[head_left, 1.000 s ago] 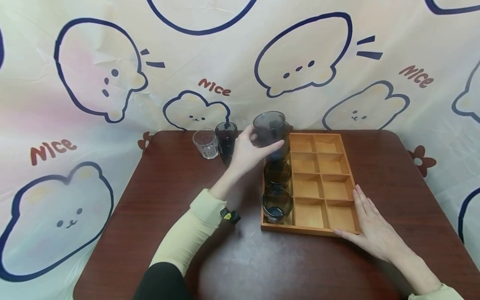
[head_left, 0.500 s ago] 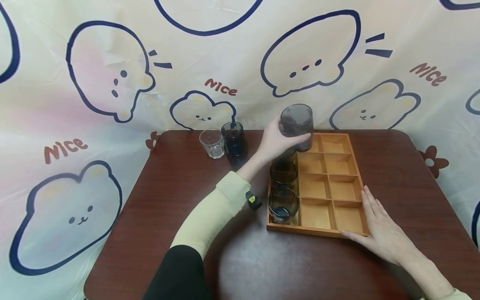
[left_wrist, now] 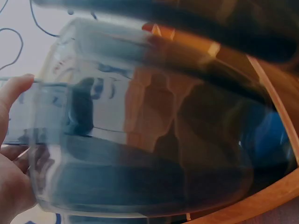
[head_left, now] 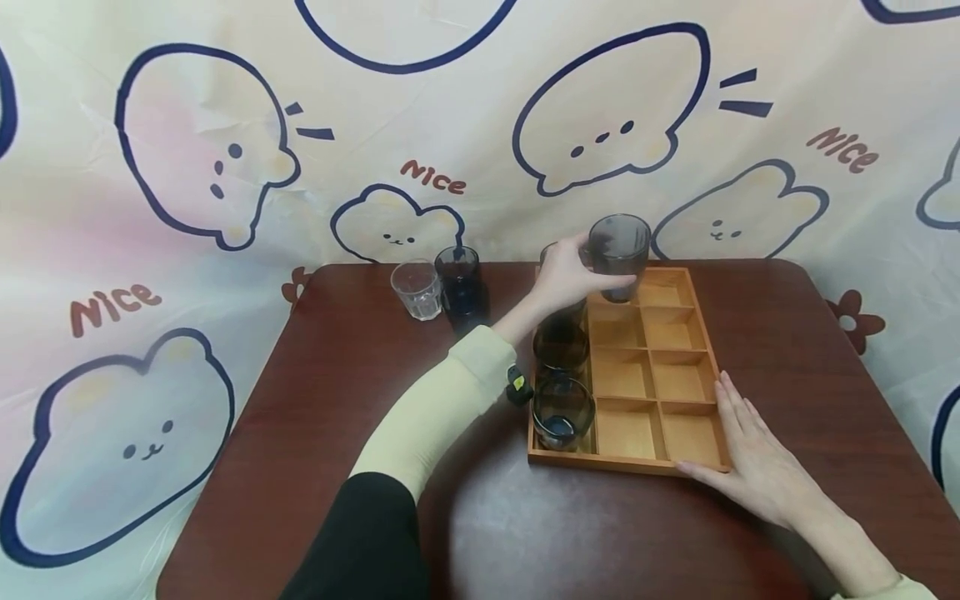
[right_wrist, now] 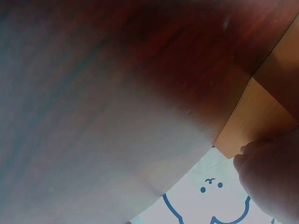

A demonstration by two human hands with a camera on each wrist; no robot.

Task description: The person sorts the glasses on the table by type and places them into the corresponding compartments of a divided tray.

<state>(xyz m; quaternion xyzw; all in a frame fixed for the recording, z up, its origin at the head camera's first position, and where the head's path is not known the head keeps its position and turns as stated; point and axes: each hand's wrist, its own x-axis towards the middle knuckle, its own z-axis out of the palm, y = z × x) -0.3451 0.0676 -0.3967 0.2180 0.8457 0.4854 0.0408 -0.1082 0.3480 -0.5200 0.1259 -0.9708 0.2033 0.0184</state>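
My left hand grips a smoky grey glass and holds it raised above the back of the middle column of a wooden compartment tray. In the left wrist view, the left hand shows at the edge, behind large tinted glass walls that blur much of the tray. Dark glasses stand in the tray's left column, among them a front glass and the glass behind it; others farther back are partly hidden by my left arm. My right hand rests with straight fingers against the tray's right front corner.
Left of the tray, a clear glass and a tall dark glass stand side by side near the back of the brown table. A printed curtain hangs close behind the table edge.
My left hand has carried the grey glass rightward from above the tray's left column to above its middle column. My right hand stays at the tray's corner.
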